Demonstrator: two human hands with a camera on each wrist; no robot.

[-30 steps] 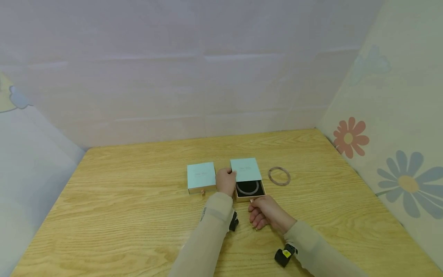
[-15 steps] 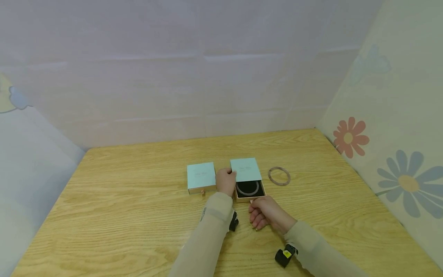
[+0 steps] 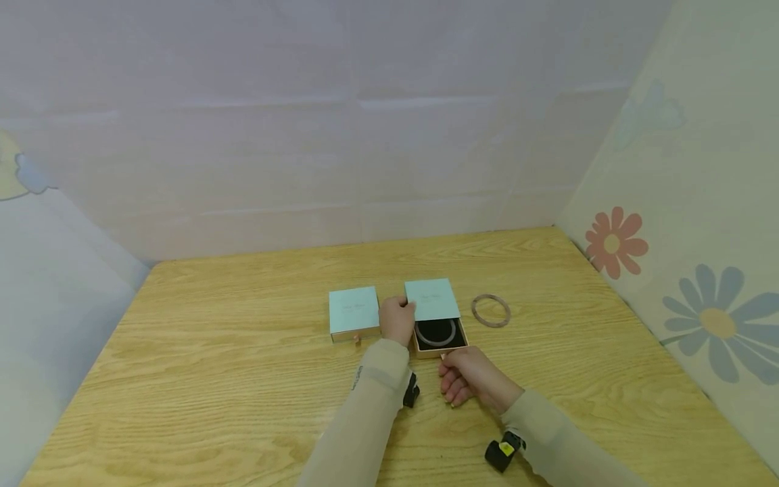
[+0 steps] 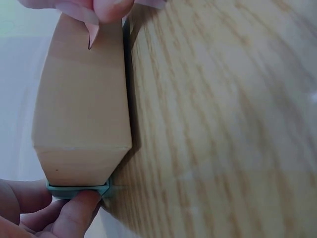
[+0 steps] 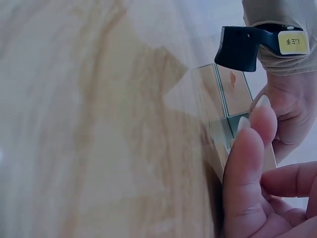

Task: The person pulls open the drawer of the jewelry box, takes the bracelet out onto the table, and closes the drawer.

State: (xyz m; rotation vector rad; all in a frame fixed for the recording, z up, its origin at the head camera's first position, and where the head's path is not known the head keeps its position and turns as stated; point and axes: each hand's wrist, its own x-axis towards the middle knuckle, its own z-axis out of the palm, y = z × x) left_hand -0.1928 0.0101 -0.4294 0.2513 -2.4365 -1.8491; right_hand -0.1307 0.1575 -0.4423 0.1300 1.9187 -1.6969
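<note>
On the table a light-blue sleeve box (image 3: pixel 432 299) has its drawer (image 3: pixel 440 352) pulled partly out toward the person. A bracelet (image 3: pixel 452 336) lies on the drawer's black lining, its far part hidden under the sleeve. The left hand (image 3: pixel 398 319) grips the sleeve's left side; in the left wrist view its fingers (image 4: pixel 74 215) hold the sleeve's edge. At the drawer's front the right hand (image 3: pixel 475 375) pinches the small pull tab (image 4: pixel 92 34) between thumb and finger, the other fingers curled.
A second light-blue box (image 3: pixel 353 310), closed, with a small tab in front, stands left of the left hand. Another bracelet (image 3: pixel 491 310) lies flat on the table right of the boxes. White cloth stands behind the wooden table (image 3: pixel 213 365), with flower-printed cloth at the right.
The right hand has moved very slightly toward the person, and the drawer stands a touch further out. The left hand stays where it was.
</note>
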